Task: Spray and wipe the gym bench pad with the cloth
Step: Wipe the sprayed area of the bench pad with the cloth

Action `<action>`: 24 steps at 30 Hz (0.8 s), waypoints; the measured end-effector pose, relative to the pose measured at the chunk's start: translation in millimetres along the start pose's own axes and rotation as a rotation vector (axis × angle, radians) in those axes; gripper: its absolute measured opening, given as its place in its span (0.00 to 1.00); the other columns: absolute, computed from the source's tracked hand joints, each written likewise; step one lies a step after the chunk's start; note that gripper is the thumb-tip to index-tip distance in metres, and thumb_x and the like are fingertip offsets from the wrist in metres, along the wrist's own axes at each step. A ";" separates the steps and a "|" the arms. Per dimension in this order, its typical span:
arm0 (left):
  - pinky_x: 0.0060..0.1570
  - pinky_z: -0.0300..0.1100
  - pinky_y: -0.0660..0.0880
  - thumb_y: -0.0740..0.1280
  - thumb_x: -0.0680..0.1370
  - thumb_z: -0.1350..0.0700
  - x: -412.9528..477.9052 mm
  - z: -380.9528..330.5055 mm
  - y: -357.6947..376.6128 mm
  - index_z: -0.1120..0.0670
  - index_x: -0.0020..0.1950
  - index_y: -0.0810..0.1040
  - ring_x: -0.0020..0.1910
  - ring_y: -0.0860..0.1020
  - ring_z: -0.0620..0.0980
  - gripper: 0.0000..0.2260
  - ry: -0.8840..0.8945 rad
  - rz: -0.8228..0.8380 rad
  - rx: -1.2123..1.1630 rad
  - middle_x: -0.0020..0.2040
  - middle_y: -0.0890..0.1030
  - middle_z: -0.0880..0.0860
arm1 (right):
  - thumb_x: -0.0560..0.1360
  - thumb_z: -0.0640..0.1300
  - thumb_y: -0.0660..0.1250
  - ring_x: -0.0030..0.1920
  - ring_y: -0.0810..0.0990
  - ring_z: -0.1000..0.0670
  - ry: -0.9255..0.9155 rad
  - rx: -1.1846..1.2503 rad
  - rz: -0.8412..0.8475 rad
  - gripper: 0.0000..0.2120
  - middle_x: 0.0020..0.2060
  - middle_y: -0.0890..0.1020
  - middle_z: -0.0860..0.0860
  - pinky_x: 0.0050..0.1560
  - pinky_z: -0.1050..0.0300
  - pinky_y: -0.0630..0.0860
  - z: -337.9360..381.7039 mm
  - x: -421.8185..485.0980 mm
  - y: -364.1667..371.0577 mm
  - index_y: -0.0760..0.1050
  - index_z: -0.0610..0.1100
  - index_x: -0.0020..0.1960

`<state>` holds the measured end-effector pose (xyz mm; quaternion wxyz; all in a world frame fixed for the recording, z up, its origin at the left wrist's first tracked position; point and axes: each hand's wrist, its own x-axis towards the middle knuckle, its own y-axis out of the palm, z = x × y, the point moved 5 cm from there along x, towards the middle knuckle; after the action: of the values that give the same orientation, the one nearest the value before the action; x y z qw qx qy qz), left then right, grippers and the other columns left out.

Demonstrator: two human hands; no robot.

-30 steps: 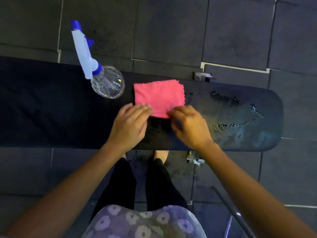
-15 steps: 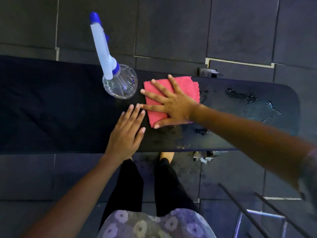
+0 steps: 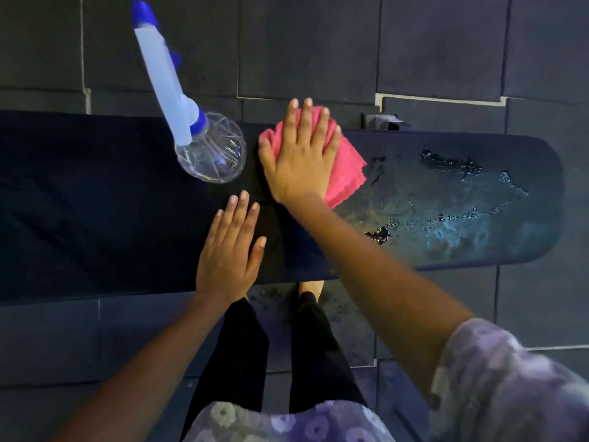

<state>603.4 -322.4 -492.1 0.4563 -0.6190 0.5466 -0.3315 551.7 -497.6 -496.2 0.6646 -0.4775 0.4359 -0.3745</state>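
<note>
A long black bench pad runs across the view, with wet spray patches on its right end. A folded pink cloth lies near the pad's far edge. My right hand presses flat on the cloth, fingers spread and pointing away from me, covering most of it. My left hand rests flat on the pad's near half, empty, fingers slightly apart. A clear spray bottle with a white and blue head stands on the pad just left of the cloth.
Dark floor tiles surround the bench. A small metal bracket shows behind the pad's far edge. My legs and a bare foot stand under the near edge.
My right hand went from pinching the cloth's near edge to pressing flat on top, then turned its fingers forward and pushed the cloth toward the far edge. My left hand let go and rests on the pad.
</note>
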 end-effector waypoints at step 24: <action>0.76 0.55 0.53 0.53 0.82 0.53 38.3 -52.9 10.6 0.61 0.74 0.64 0.78 0.55 0.54 0.22 -0.007 -0.060 -0.159 0.77 0.60 0.58 | 0.78 0.60 0.49 0.78 0.47 0.41 -0.390 -0.074 0.030 0.32 0.79 0.52 0.46 0.75 0.37 0.46 -53.1 -15.5 -9.1 0.50 0.50 0.79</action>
<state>558.4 -370.5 -486.1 0.3972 -0.6706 0.5510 -0.2984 495.9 -502.3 -492.7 0.7240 -0.5585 0.3194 -0.2486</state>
